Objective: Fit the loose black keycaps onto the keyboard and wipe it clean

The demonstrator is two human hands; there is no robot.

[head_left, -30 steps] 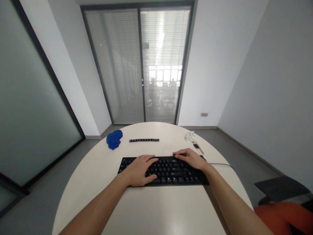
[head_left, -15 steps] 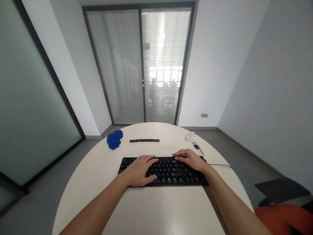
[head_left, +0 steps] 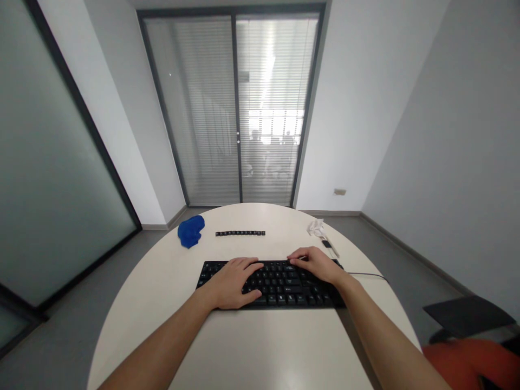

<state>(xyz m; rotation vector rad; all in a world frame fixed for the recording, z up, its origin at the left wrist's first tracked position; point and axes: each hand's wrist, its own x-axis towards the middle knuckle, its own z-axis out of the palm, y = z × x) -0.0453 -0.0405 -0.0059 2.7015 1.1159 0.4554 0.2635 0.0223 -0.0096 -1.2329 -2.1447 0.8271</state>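
Note:
A black keyboard (head_left: 280, 283) lies across the table in front of me. My left hand (head_left: 233, 283) rests flat over its left half, fingers spread and thumb apart, holding nothing. Over the upper right part is my right hand (head_left: 314, 264), with thumb and index finger drawn together at the keyboard's far edge. Whatever is between those fingertips is too small to make out. Beyond the keyboard, several loose black keycaps (head_left: 240, 233) stand in a straight row.
The round pale table (head_left: 252, 346) also carries a blue cloth (head_left: 190, 231) at back left. Crumpled white tissue (head_left: 316, 227) and a thin brush-like tool (head_left: 331, 246) lie at back right. A cable (head_left: 368, 273) runs off the right edge, near an orange chair (head_left: 471, 363).
My right fingertips close slightly more at the keyboard's far edge. My left hand, the keycaps and the keyboard stay in place.

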